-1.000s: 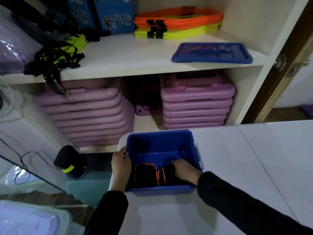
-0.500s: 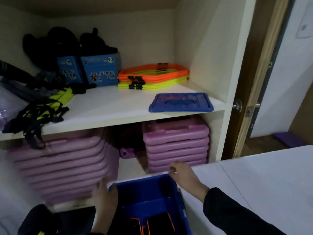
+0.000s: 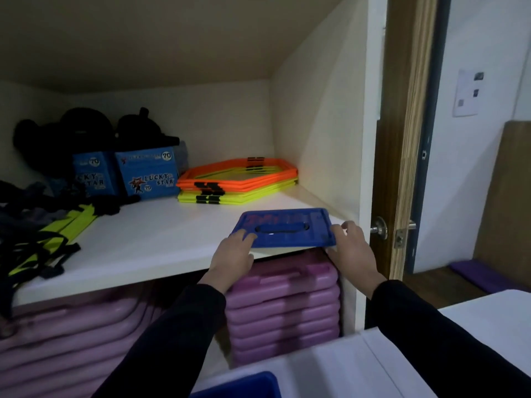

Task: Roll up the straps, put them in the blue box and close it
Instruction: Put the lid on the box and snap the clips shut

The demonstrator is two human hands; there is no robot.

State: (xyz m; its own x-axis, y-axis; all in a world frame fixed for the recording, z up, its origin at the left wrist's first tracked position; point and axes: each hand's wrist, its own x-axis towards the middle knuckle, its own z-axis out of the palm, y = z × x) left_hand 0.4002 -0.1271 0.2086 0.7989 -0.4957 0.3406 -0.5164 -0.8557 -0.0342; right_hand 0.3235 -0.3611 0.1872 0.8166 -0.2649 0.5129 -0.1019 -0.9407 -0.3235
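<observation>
Both hands are up at the shelf [image 3: 149, 242] in the centre of the frame, one at each short end of the blue lid [image 3: 283, 228], a grip that suits a wide, flat piece and should keep it level for carrying. The left hand [image 3: 234, 254] curls its fingers [image 3: 244, 236] over the lid's left corner with the thumb under the near edge; the right hand [image 3: 349, 248] wraps the right corner the same way, so both sets of fingers are closed narrowly on the lid. The lid's near edge juts past the shelf front and looks slightly raised, above the stack of pink cases [image 3: 283, 308] below. The blue box [image 3: 244, 384] shows only as a rim at the bottom centre, on the white bench [image 3: 359, 366]; its inside is out of view here, so the rolled straps cannot be seen. Loose black and yellow straps [image 3: 43, 242] lie at the left of the shelf, well apart from the hands. Half a second ago both hands were low at the box's rim and the lid lay untouched on the shelf; one second ago the right hand was inside the box beside the rolled straps. Now the view has tilted upward and both hands have reached the lid, so the packing looks finished and the closing step appears to be starting.
</observation>
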